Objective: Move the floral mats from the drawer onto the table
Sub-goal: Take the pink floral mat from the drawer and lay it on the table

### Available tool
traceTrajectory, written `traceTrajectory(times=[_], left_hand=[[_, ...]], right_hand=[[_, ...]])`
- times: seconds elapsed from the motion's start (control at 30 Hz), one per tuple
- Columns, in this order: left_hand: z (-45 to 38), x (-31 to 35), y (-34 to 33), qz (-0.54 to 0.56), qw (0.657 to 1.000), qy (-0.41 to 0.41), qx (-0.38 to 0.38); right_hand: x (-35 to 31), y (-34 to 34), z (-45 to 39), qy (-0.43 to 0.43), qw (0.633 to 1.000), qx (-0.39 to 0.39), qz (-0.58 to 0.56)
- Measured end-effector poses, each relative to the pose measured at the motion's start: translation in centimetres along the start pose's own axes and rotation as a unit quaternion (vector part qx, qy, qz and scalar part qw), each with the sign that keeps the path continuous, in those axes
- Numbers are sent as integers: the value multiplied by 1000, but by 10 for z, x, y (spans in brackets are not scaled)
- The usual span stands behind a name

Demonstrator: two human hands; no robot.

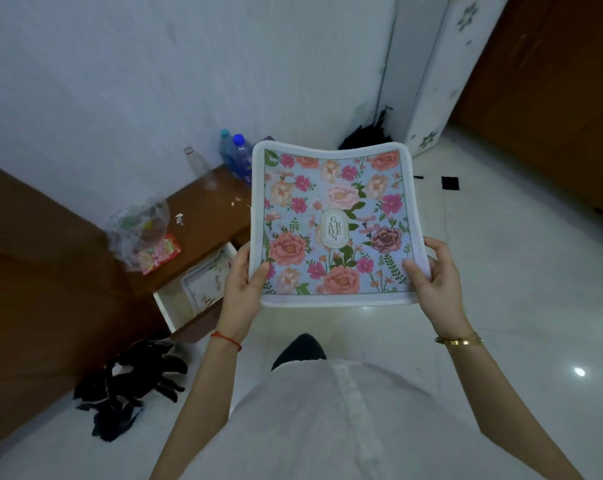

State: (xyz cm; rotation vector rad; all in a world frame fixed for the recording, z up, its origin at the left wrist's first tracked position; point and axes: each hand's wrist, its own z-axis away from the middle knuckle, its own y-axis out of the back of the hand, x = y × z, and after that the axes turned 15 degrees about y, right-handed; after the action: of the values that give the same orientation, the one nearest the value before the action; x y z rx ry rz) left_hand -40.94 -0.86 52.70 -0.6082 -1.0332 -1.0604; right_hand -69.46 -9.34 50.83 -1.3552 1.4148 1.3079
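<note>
A floral mat (pixel 334 220), light blue with pink and peach flowers and a white border, hangs flat in the air in front of me over the white floor. My left hand (pixel 242 282) grips its near left edge, thumb on top. My right hand (pixel 433 271) grips the near right edge the same way. To the left, the white drawer (pixel 175 306) of the brown table (pixel 203 216) stands pulled out, with another pale floral mat (pixel 206 278) lying in it.
On the brown table are several plastic bottles (pixel 237 157), a clear plastic bag (pixel 139 230) and a red packet (pixel 161 252). Dark cloth (pixel 133 379) lies on the floor by the furniture. A white patterned cabinet (pixel 431 71) stands at the back right.
</note>
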Motion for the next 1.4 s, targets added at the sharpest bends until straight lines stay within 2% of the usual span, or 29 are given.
traceTrajectory(times=[0.33, 0.6, 0.73, 1.0, 1.13, 1.23, 1.4], left_hand=[[-86, 39, -144, -109, 976, -3, -190], [-172, 76, -305, -199, 914, -34, -353], [-191, 99, -401, -229, 865, -55, -444], [-167, 102, -577, -313, 740, -35, -594], [-135, 82, -654, -347, 679, -32, -646], [-100, 60, -713, -351, 645, -37, -677], [-14, 27, -814, -370, 589, -33, -718]], right_hand=[[31, 97, 3, -62, 974, 214, 33], [55, 173, -34, -90, 916, 387, 51], [55, 212, -43, -99, 867, 484, 73], [55, 273, -16, -130, 733, 662, 82], [63, 304, 7, -135, 677, 720, 75], [75, 338, 29, -129, 634, 758, 80], [83, 423, 85, -154, 576, 798, 88]])
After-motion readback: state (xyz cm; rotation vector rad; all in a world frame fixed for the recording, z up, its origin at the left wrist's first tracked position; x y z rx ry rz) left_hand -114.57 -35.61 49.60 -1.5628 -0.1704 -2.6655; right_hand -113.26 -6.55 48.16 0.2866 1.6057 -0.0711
